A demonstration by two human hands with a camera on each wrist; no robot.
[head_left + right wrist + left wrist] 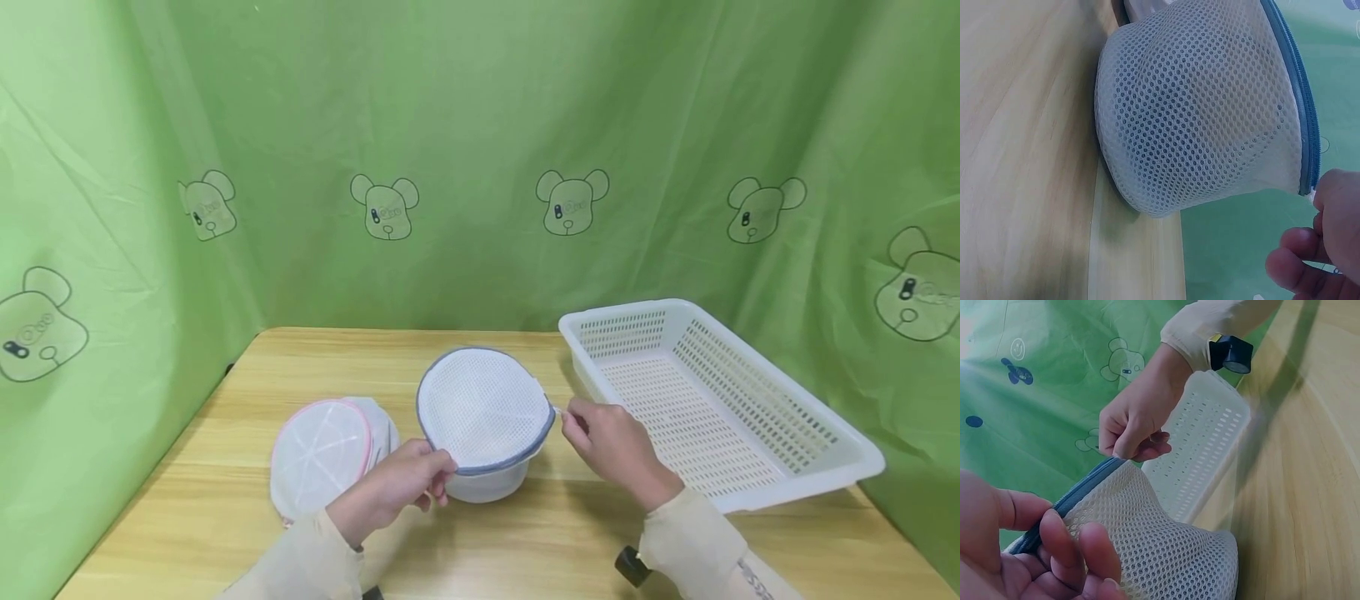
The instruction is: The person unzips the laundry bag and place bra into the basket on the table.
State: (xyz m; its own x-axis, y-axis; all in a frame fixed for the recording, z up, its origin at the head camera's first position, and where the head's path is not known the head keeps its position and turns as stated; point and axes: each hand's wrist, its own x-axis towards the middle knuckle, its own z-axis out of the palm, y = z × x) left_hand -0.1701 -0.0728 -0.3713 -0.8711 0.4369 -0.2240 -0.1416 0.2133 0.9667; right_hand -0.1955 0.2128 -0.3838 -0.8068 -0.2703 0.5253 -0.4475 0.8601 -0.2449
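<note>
A white mesh laundry bag (483, 404) with a blue-grey zipper round its top stands on the table, its lid side up. My left hand (408, 479) pinches the zippered rim at the near left between thumb and forefinger; the left wrist view shows the thumb on the blue zipper (1088, 487). At the opposite end of the zipper, my right hand (615, 442) pinches the small pull tab, mostly hidden by the fingers. From the right wrist view, the bag's round mesh side (1191, 119) bulges out, and the zipper appears closed along the visible stretch.
Left of the bag lies another laundry bag with a pink rim (318, 454), overlapping a greyish white bag (382, 429). On the right a large white slotted plastic basket (708, 421) stands near the right forearm. A green curtain (480, 275) closes off the wooden table's back and sides.
</note>
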